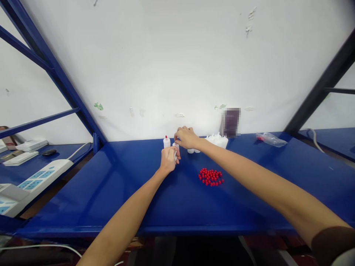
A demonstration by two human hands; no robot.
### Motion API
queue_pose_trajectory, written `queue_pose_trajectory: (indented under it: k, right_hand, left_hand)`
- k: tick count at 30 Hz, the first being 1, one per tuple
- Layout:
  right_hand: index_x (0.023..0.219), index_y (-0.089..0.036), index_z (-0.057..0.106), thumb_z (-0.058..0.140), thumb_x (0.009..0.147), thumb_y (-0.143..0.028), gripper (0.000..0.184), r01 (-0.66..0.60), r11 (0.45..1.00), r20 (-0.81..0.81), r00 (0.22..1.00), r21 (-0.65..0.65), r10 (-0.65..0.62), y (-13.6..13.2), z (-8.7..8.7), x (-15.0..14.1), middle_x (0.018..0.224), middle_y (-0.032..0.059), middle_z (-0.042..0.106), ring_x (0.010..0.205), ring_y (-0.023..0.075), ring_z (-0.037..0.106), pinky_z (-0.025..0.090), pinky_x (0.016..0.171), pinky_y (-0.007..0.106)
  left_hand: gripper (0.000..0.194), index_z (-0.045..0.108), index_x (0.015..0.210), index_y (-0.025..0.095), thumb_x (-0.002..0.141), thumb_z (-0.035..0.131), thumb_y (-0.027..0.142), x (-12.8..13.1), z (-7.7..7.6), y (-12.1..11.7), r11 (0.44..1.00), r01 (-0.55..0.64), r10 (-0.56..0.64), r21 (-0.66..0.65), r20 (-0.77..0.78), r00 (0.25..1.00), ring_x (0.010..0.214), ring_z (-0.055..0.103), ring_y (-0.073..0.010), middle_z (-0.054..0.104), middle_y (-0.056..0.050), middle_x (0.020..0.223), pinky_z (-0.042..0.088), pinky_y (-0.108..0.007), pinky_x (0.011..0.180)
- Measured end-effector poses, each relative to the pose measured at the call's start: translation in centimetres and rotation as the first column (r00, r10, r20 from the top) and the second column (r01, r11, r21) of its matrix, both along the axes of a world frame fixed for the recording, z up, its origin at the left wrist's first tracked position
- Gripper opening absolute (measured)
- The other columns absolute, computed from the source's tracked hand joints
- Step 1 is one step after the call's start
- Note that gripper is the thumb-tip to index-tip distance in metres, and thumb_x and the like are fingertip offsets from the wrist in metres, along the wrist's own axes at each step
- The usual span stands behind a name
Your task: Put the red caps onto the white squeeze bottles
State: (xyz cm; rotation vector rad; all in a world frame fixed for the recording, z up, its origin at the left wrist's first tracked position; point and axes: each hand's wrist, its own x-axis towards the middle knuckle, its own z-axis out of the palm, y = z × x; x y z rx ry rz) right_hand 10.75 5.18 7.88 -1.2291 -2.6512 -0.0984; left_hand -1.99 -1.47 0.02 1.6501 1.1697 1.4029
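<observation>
My left hand (168, 159) is closed around a small white plastic bottle (175, 145), held upright above the blue table. Just over the bottle's top, the fingers of my right hand (186, 137) are bent together in a pinch. Whatever lies between those fingertips is too small or hidden to make out. Beside my left hand stands another white bottle (166, 142) with a red tip. Several white bottles (217, 140) stand grouped behind my right forearm, and more white bottle parts (190, 150) show under my right wrist. A loose pile of small red caps (210, 177) lies nearer to me.
The blue table (116, 195) runs up to a white wall. A clear plastic bag (271, 139) with something red in it lies at the back right. Blue frame posts (59, 79) rise at both sides. A white power strip (36, 184) sits on the left.
</observation>
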Motion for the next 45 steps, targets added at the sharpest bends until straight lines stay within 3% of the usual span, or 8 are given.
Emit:
queue_pose_trajectory:
  k: [4, 7, 10, 13, 16, 24, 35, 45]
  right_hand:
    - [0.115, -0.017, 0.067, 0.056, 0.092, -0.030, 0.029, -0.042, 0.998, -0.167, 0.985, 0.036, 0.048, -0.9, 0.9, 2.1, 0.118, 0.0147, 0.063, 0.112, 0.0308, 0.053, 0.039, 0.093, 0.044]
    - [0.110, -0.015, 0.068, 0.052, 0.092, -0.026, 0.026, -0.133, 0.991, -0.334, 0.935, -0.005, 0.124, -2.9, 1.1, 5.0, 0.096, 0.0088, 0.070, 0.087, 0.0210, 0.063, 0.045, 0.081, 0.033]
    - [0.098, -0.018, 0.071, 0.054, 0.090, -0.027, 0.021, -0.191, 0.970, -0.330, 0.935, -0.153, 0.132, -5.0, -0.1, 8.3, 0.077, 0.0036, 0.071, 0.065, 0.0161, 0.062, 0.046, 0.065, 0.029]
    - [0.096, -0.018, 0.072, 0.056, 0.088, -0.026, 0.020, -0.230, 0.926, -0.287, 0.947, -0.299, 0.143, -6.0, -1.9, 11.0, 0.075, 0.0032, 0.071, 0.063, 0.0165, 0.063, 0.047, 0.060, 0.028]
    - [0.102, -0.020, 0.073, 0.059, 0.087, -0.028, 0.022, -0.279, 0.888, -0.299, 0.939, -0.366, 0.172, -6.0, -3.1, 12.7, 0.083, 0.0045, 0.074, 0.069, 0.0180, 0.066, 0.049, 0.062, 0.029]
    - [0.106, -0.020, 0.074, 0.056, 0.092, -0.029, 0.025, -0.383, 0.835, -0.290, 0.914, -0.395, 0.282, -5.8, -3.9, 13.1, 0.098, 0.0068, 0.074, 0.082, 0.0190, 0.068, 0.051, 0.074, 0.030]
    - [0.102, -0.020, 0.074, 0.053, 0.090, -0.017, 0.025, -0.376, 0.900, -0.280, 0.908, -0.220, 0.311, -5.4, -5.4, 13.1, 0.098, 0.0072, 0.072, 0.087, 0.0202, 0.066, 0.051, 0.081, 0.034]
    - [0.113, -0.021, 0.072, 0.051, 0.086, -0.009, 0.036, -0.403, 0.863, -0.285, 0.903, -0.304, 0.321, -6.1, -4.8, 13.3, 0.105, 0.0070, 0.069, 0.091, 0.0197, 0.065, 0.051, 0.083, 0.034]
  left_hand:
    - [0.032, 0.051, 0.054, 0.016, 0.078, 0.036, 0.030, 0.0, -0.2, 0.5, 0.996, -0.041, 0.039, -0.085, -0.028, 0.999, 0.042, 0.045, -0.0093, 0.053, -0.002, 0.048, 0.035, -0.022, 0.046]
    - [0.028, 0.056, 0.063, 0.014, 0.077, 0.037, 0.028, 0.0, -0.7, 1.0, 0.994, 0.055, -0.059, -0.097, -0.036, 0.998, 0.051, 0.048, -0.0103, 0.055, -0.002, 0.057, 0.038, -0.022, 0.051]
    - [0.027, 0.062, 0.077, 0.014, 0.079, 0.039, 0.028, 0.1, -1.0, 1.2, 0.988, 0.134, -0.141, -0.071, -0.098, 0.985, 0.057, 0.049, -0.0106, 0.055, -0.001, 0.068, 0.039, -0.022, 0.054]
    - [0.028, 0.060, 0.076, 0.015, 0.082, 0.036, 0.027, 0.1, -1.0, 1.0, 0.993, 0.100, -0.109, -0.060, -0.170, 0.979, 0.056, 0.046, -0.0106, 0.054, 0.000, 0.067, 0.037, -0.022, 0.053]
    - [0.026, 0.054, 0.067, 0.016, 0.081, 0.035, 0.026, 0.2, -0.7, 0.7, 0.996, 0.073, -0.081, -0.046, -0.218, 0.973, 0.057, 0.047, -0.0116, 0.053, 0.000, 0.062, 0.037, -0.023, 0.055]
    - [0.030, 0.044, 0.060, 0.018, 0.086, 0.031, 0.029, 0.7, -0.4, 0.6, 0.995, 0.099, -0.103, -0.028, -0.320, 0.942, 0.058, 0.047, -0.0127, 0.051, 0.000, 0.059, 0.038, -0.024, 0.057]
    - [0.033, 0.042, 0.061, 0.019, 0.089, 0.029, 0.032, 1.0, -0.2, 0.4, 0.996, 0.076, -0.089, -0.051, -0.343, 0.935, 0.051, 0.045, -0.0111, 0.051, 0.001, 0.060, 0.036, -0.024, 0.052]
    - [0.034, 0.042, 0.062, 0.019, 0.090, 0.029, 0.033, 1.0, -0.3, 0.4, 0.995, 0.092, -0.100, -0.041, -0.343, 0.934, 0.054, 0.044, -0.0119, 0.050, 0.001, 0.060, 0.036, -0.024, 0.054]
